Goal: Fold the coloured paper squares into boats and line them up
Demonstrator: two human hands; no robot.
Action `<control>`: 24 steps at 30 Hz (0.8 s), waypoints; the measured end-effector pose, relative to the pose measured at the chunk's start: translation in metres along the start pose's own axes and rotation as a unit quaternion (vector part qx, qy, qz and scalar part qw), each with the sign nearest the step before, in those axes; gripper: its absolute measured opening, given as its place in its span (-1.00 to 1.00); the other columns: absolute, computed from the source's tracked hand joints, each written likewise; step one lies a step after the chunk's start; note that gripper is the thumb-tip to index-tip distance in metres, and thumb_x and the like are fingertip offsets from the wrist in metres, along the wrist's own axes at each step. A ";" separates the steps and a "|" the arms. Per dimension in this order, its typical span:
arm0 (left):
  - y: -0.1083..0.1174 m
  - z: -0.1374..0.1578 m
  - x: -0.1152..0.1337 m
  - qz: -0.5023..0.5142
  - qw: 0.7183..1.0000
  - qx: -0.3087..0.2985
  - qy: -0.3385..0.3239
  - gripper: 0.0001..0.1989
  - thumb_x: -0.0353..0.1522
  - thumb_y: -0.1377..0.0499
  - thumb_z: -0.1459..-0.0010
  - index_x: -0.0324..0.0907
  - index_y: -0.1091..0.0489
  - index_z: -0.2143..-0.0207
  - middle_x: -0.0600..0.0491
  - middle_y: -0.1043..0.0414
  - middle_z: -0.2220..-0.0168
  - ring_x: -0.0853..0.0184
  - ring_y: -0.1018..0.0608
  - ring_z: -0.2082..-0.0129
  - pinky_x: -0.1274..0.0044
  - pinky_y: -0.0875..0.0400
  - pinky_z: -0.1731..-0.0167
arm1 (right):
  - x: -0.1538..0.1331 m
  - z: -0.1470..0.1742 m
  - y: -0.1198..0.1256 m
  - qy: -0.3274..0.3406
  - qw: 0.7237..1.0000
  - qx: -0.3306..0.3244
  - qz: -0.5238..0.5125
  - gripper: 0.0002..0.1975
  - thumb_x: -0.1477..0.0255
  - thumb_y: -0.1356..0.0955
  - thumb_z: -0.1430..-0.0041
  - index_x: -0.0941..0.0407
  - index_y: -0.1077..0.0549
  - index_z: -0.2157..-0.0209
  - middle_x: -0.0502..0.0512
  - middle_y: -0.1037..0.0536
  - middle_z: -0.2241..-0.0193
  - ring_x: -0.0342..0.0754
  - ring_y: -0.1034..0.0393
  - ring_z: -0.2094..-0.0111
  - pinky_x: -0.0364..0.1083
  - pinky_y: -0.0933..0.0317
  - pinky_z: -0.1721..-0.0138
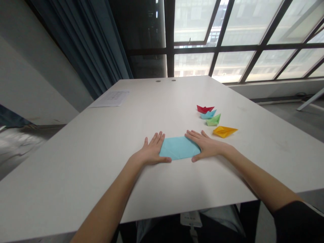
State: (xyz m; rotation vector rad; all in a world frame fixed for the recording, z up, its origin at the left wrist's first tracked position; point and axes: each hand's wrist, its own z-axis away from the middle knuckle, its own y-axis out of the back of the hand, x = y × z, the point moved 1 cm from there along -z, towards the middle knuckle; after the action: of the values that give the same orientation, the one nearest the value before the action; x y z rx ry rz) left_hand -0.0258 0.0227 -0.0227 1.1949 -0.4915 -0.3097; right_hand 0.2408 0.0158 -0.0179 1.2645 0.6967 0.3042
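Observation:
A light blue folded sheet of paper [179, 147] lies flat on the white table [106, 141]. My left hand [154, 150] rests over its left end, fingers stretched out and thumb along the near edge. Over the right end lies my right hand [204, 145], its fingers also extended and its thumb apart near the front edge. Both palms cover the paper's short ends. Just beyond my right hand sits a yellow paper boat [224, 131]. Behind it stand a green paper boat [214, 120], a blue paper boat [208, 114] and a red paper boat [205, 109].
A printed sheet [110, 98] lies at the table's far left. Two round inserts are set near the far edge. Blue curtains [86, 40] hang at the left, and large windows [238, 27] stand behind. A badge [191, 218] hangs below the table's near edge.

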 end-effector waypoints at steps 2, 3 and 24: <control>0.005 0.002 0.000 0.001 1.000 -0.011 -0.020 0.21 0.19 -0.08 0.26 -0.18 0.50 -0.24 -0.14 0.61 -0.27 -0.01 0.33 -0.25 -0.01 0.33 -0.09 | -0.001 0.001 0.006 0.013 1.000 0.024 0.001 0.02 -0.08 -0.33 0.18 0.08 0.09 -0.24 0.26 0.06 -0.24 0.28 0.21 -0.23 0.31 0.38 -0.14; 0.007 0.003 0.000 0.003 0.999 -0.016 -0.028 0.23 0.19 -0.10 0.29 -0.15 0.49 -0.24 -0.13 0.60 -0.27 -0.01 0.31 -0.25 0.00 0.32 -0.09 | -0.002 0.001 0.009 0.020 0.999 0.035 0.000 -0.04 -0.05 -0.34 0.17 0.07 0.00 -0.21 0.25 -0.02 -0.22 0.26 0.14 -0.21 0.29 0.32 -0.14; 0.020 0.006 -0.006 0.045 0.997 0.023 -0.056 -0.22 0.11 0.00 0.03 -0.06 -0.05 -0.17 -0.14 0.12 -0.26 0.07 -0.02 -0.23 0.12 0.07 -0.10 | -0.010 0.000 0.020 0.102 0.991 0.084 0.010 -0.58 0.14 -0.29 -0.07 0.10 -0.42 0.11 0.14 -0.49 0.15 0.04 -0.34 0.13 0.03 -0.11 0.04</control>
State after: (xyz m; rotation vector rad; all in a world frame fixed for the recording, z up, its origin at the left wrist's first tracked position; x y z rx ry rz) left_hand -0.0344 0.0276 -0.0033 1.1998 -0.6504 -0.2914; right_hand 0.2365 0.0160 0.0037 1.4145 0.8988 0.4016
